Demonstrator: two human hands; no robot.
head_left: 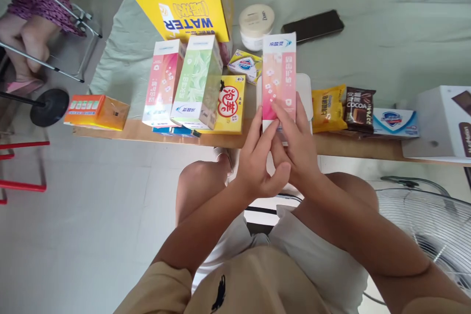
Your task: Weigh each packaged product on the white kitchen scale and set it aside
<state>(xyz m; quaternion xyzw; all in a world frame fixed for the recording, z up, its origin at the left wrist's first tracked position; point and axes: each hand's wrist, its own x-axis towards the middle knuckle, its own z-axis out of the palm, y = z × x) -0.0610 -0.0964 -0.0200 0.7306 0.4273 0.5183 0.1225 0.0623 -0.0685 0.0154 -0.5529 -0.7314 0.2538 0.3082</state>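
Note:
A tall pink-and-white carton [279, 68] stands between my hands at the front edge of the table. My left hand [259, 162] has its fingertips against the lower left of the carton, with the thumb held away from it. My right hand [300, 147] grips the lower right side, its index finger across the front. Behind the carton a white rounded tray or lid [304, 93] shows in part. To the left stand a green-and-white carton [196, 78] and another pink carton [164, 81]. A yellow box [231, 103] and a yellow soap box [246, 65] lie near them.
At the back are a large yellow box [191, 10], a cream jar [256, 24] and a black phone [313, 26]. An orange box [96, 112] sits far left. Rightward are a yellow packet [328, 108], a cocoa packet [359, 109], a soap box [395, 122] and a white box [437, 122].

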